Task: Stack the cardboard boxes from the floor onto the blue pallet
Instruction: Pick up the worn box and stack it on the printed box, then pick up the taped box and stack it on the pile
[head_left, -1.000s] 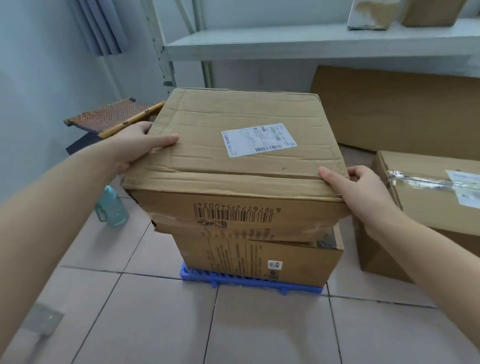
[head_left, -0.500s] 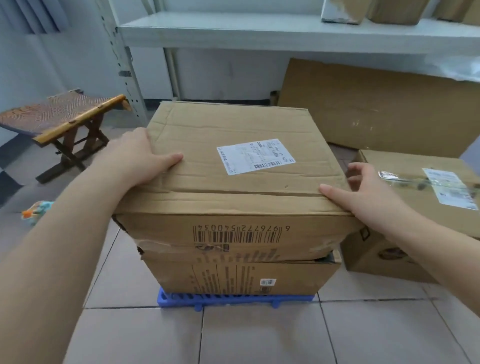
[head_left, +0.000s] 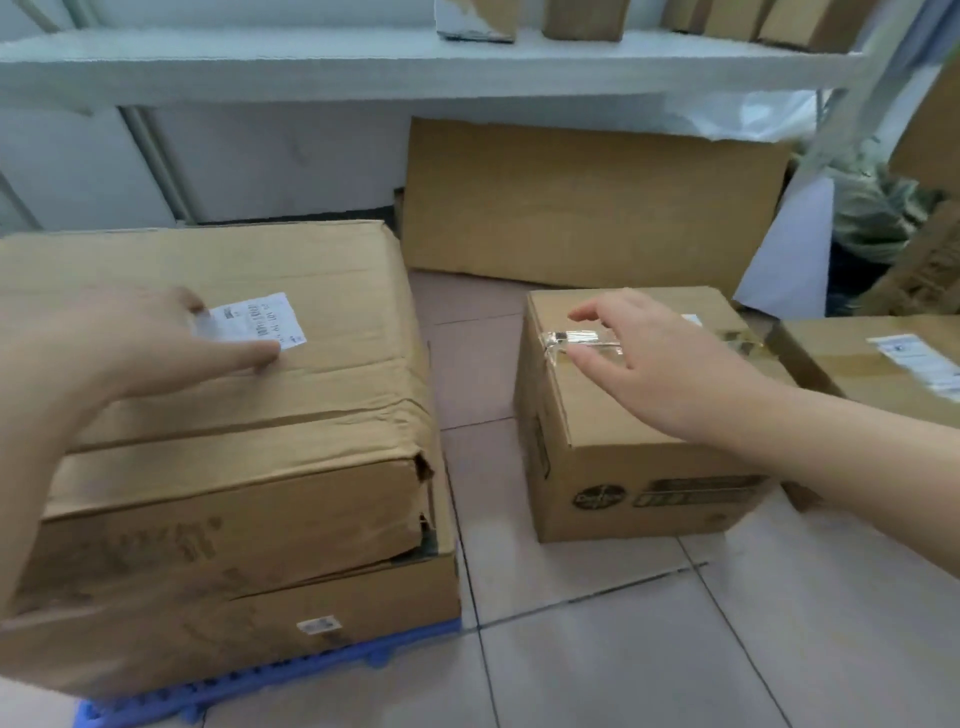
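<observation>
Two cardboard boxes are stacked on the blue pallet (head_left: 260, 686) at the lower left. The top box (head_left: 291, 395) is creased and carries a white label; the bottom box (head_left: 291, 618) shows under it. My left hand (head_left: 140, 348) hovers over the top box near the label, fingers apart, holding nothing. On the floor to the right stands a smaller taped box (head_left: 623, 467). Above its taped top my right hand (head_left: 654, 358) is spread with nothing in it. Another labelled box (head_left: 883, 364) lies at the far right.
A flat cardboard sheet (head_left: 587, 202) leans against the wall behind the boxes. A white shelf (head_left: 415, 67) with several boxes runs overhead at the back. Plastic wrap and clutter (head_left: 872, 208) fill the right corner. Tiled floor (head_left: 597, 649) lies in front.
Both hands have let go of the top box, which now rests on the stack. The view has swung right, and my right hand has moved over the smaller floor box.
</observation>
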